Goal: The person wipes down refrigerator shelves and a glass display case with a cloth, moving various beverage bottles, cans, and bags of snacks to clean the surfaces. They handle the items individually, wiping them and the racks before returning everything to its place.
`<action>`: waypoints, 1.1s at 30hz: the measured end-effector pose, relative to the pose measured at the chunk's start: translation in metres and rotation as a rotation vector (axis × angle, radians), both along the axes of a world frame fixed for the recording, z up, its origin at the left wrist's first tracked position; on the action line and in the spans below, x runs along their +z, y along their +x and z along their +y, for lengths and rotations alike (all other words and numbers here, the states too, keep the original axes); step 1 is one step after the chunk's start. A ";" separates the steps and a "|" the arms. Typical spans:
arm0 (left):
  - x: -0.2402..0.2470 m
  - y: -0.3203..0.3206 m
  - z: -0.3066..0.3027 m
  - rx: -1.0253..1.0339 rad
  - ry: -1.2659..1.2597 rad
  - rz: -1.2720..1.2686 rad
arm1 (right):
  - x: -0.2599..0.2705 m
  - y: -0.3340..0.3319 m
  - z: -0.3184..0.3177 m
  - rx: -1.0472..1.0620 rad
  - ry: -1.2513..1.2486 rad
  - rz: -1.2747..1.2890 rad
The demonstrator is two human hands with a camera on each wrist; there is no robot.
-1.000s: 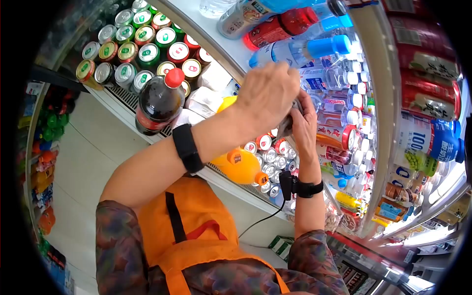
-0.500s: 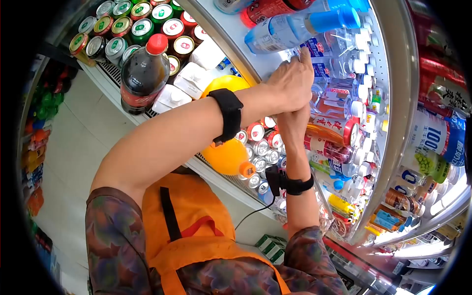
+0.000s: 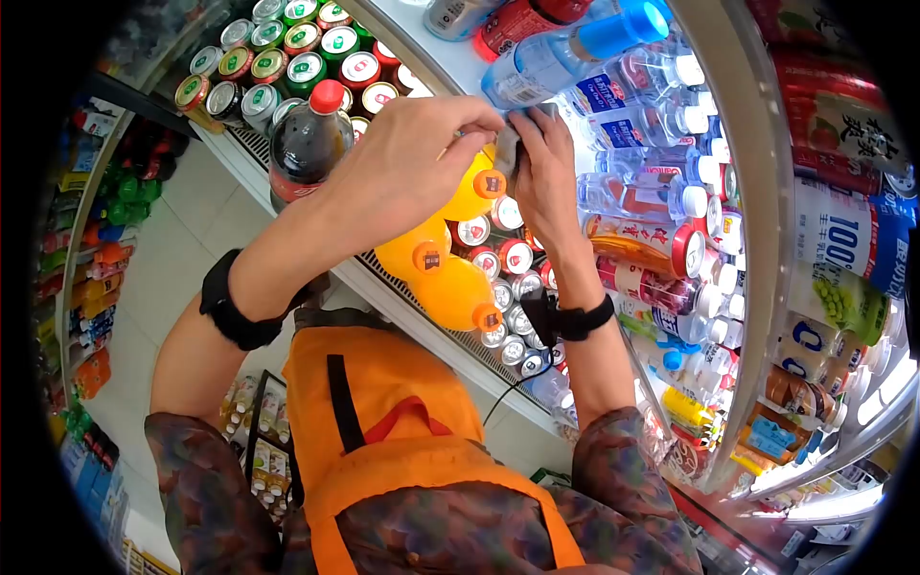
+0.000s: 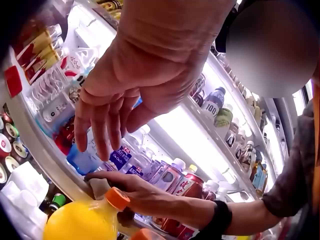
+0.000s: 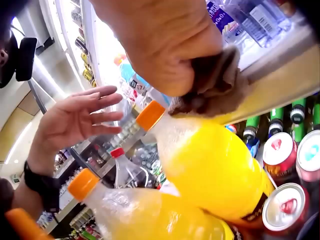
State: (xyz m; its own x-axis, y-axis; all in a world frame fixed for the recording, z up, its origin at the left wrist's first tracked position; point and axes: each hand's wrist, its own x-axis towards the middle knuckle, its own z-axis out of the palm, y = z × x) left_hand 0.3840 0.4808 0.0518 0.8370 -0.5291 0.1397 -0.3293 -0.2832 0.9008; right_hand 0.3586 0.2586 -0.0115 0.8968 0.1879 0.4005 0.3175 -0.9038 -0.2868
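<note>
My right hand (image 3: 544,177) grips a crumpled grey cloth (image 5: 220,87) at the front edge of the bottle shelf. In the right wrist view the cloth hangs from the curled fingers, close over an orange juice bottle (image 5: 205,160) with an orange cap. My left hand (image 3: 407,163) is held in the air to the left of it, in front of the cola bottle (image 3: 311,144). Its fingers hang loosely bent with nothing in them, as the left wrist view shows. A blue-capped water bottle (image 3: 537,72) lies just beyond the right hand.
Several juice bottles (image 3: 455,292) and silver-topped cans (image 3: 517,287) stand on the lower ledge below the hands. More cans (image 3: 302,72) fill its left end. Water bottles (image 3: 632,129) line the shelf at right, and a higher shelf edge (image 3: 752,192) curves past them.
My left hand has come away from over the right hand, moving left toward the cola bottle. The right hand, with the cloth, now shows clearly and sits slightly farther left.
</note>
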 end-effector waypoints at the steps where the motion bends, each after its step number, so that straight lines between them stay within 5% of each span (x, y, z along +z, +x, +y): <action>1: 0.003 -0.005 0.008 0.024 -0.011 0.010 | -0.006 0.005 -0.003 0.003 -0.020 0.000; 9: 0.013 -0.068 0.091 0.294 -0.084 0.195 | 0.008 -0.010 -0.018 -0.314 -0.327 0.181; 13: 0.013 -0.096 0.128 0.372 -0.123 0.322 | 0.003 -0.002 0.003 -0.422 -0.233 0.155; 15: 0.006 -0.104 0.143 0.398 -0.155 0.392 | 0.022 0.000 0.000 -0.164 0.044 0.235; 20: -0.009 -0.118 0.177 0.411 -0.187 0.397 | 0.079 -0.029 -0.009 -0.322 0.562 0.459; 23: -0.002 -0.118 0.206 0.377 -0.341 0.461 | 0.143 -0.061 0.032 -0.311 0.750 0.449; 26: 0.006 -0.106 0.242 0.427 -0.295 0.410 | 0.170 -0.084 0.106 -0.079 1.071 0.461; 33: 0.012 -0.089 0.307 0.388 -0.438 0.350 | 0.093 -0.064 0.349 0.173 1.347 0.794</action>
